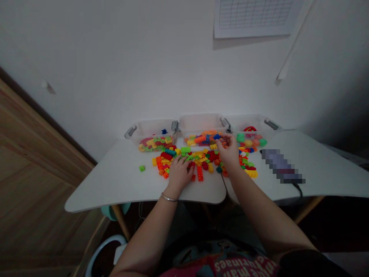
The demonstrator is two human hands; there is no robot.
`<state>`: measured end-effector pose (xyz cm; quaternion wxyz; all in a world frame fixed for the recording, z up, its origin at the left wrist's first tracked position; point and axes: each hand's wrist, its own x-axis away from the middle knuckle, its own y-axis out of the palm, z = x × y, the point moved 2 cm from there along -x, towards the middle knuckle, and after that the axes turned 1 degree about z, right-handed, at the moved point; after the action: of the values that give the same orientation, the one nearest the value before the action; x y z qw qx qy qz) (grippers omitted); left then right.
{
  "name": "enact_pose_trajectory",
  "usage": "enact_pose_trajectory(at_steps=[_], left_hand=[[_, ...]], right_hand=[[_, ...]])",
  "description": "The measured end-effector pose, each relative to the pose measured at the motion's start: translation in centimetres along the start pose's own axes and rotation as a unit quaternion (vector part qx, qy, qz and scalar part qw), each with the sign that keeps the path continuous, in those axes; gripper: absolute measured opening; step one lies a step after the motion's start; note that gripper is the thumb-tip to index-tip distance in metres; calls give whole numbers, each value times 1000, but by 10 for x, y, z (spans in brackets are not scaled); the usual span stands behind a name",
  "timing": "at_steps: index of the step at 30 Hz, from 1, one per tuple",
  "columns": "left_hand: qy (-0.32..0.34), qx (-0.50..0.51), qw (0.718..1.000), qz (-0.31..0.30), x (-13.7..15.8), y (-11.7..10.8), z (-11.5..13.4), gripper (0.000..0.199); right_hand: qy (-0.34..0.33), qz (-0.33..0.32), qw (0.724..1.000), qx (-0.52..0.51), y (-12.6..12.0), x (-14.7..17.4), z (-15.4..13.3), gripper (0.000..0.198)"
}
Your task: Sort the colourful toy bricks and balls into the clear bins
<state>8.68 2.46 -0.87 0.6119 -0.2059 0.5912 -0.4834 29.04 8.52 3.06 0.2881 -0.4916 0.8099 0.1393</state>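
A pile of toy building bricks (200,157) in red, orange, yellow, green and blue lies loose on the white table. Over its left part rests my left hand (180,173), palm down with fingers spread, touching bricks near a red one. Farther forward, my right hand (230,152) is at the front of the middle clear bin (203,122). Thumb and index finger pinch around a blue brick (216,137). Inside that bin, orange, yellow and blue bricks show through the wall.
The left clear bin (152,125) holds yellow, green and red bricks, and the right bin (259,123) holds rounded coloured pieces. One green brick (142,168) lies apart on the left. A phone-like device (281,165) with a cable lies right. A seam (224,186) divides the tabletops.
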Motion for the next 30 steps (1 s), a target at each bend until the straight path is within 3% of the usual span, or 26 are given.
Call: enact_pose_trajectory(at_steps=[5, 11, 22, 27, 30], left_hand=[[0, -2, 1000, 1, 1, 0, -1, 26], [8, -7, 1000, 10, 1, 2, -3, 26], [3, -5, 1000, 13, 1, 3, -2, 25], [2, -1, 1000, 14, 1, 3, -2, 24], [4, -3, 1000, 13, 1, 3, -2, 25]], right_hand=[[-43, 20, 999, 18, -7, -42, -11, 27], [-26, -24, 997, 66, 13, -75, -2, 21], [19, -77, 955, 287, 21, -76, -3, 24], [-4, -91, 959, 267, 17, -76, -5, 35], [-56, -77, 967, 235, 7, -66, -10, 32]])
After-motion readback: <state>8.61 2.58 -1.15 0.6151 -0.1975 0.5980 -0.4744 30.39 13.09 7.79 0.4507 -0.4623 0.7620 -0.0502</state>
